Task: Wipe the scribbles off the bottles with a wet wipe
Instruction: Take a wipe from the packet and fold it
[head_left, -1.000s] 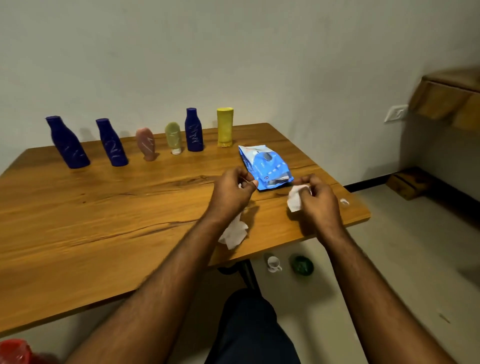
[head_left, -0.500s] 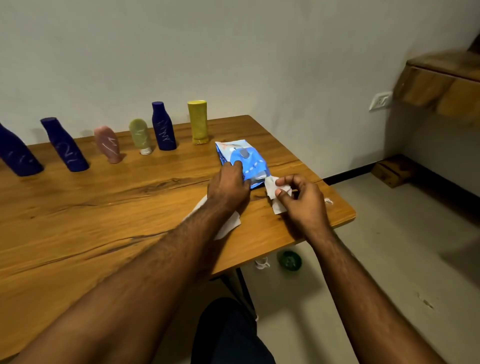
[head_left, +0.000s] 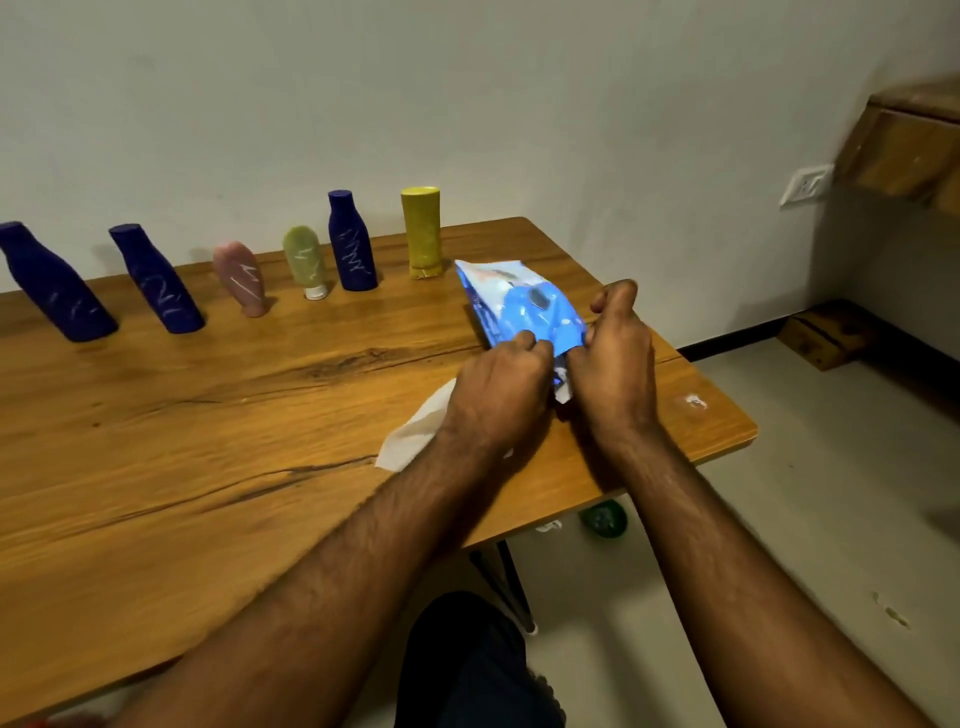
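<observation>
Several bottles with pale scribbles stand in a row at the back of the wooden table (head_left: 208, 493): three dark blue bottles (head_left: 57, 286) (head_left: 161, 283) (head_left: 353, 244), a pink one (head_left: 244, 280), a green one (head_left: 306, 257) and a yellow one (head_left: 422, 231). A blue wet wipe pack (head_left: 522, 304) lies near the right edge. My left hand (head_left: 498, 389) and my right hand (head_left: 613, 358) both grip its near end with curled fingers. A white wipe corner (head_left: 563, 396) shows between them. A loose wet wipe (head_left: 415, 434) lies flat on the table under my left wrist.
A small white scrap (head_left: 693, 401) lies by the table's right corner. On the floor beneath sit a green object (head_left: 602, 519) and the table leg (head_left: 511, 587). A wooden shelf (head_left: 904, 150) juts from the right wall, with a wooden block (head_left: 826, 332) below.
My right hand has moved left onto the pack's near end, taking its white wipe piece there. My left hand has closed on the pack. The view has shifted.
</observation>
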